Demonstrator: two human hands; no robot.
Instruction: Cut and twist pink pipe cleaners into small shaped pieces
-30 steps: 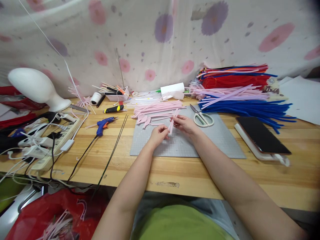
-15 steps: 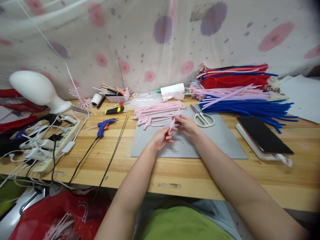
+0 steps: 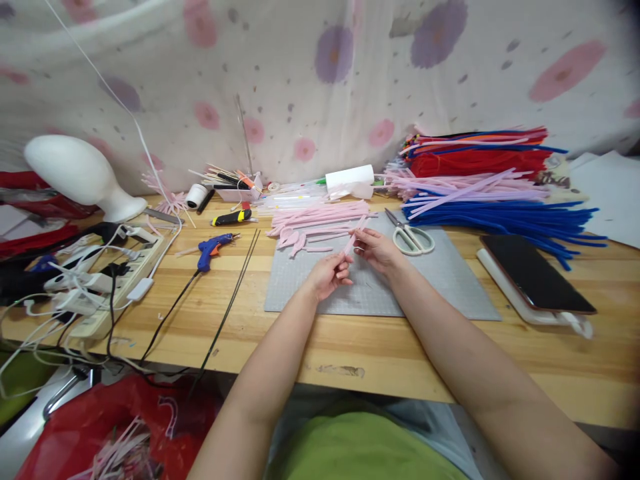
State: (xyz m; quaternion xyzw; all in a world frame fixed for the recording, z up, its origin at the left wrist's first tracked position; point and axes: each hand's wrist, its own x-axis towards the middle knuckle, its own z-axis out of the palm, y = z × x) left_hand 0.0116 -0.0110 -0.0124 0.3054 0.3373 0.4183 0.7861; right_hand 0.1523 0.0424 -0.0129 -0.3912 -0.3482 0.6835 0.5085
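Observation:
My left hand (image 3: 329,275) pinches the lower end of a pink pipe cleaner (image 3: 356,233), which slants up and away. Just above, my right hand (image 3: 374,251) is closed on the same pipe cleaner with thumb and fingers. Both hands hover over a grey cutting mat (image 3: 295,293). Beyond them lies a bundle of pink pipe cleaners (image 3: 315,217). Shaped pink pieces (image 3: 294,241) rest at the mat's back left, close to my left hand. Right of my right hand, scissors (image 3: 413,239) with pale handles lie on the mat.
To the left lie a blue glue gun (image 3: 210,252), thin dark rods (image 3: 230,300), a yellow-black utility knife (image 3: 231,218) and a cabled power strip (image 3: 120,287). Blue pipe cleaners (image 3: 500,219) and a phone (image 3: 540,270) are at right. A white foam head (image 3: 75,170) stands back left.
The whole view has shifted slightly, so things sit a little further right. Both hands keep hold of the pink pipe cleaner, which now looks narrower and straighter between them.

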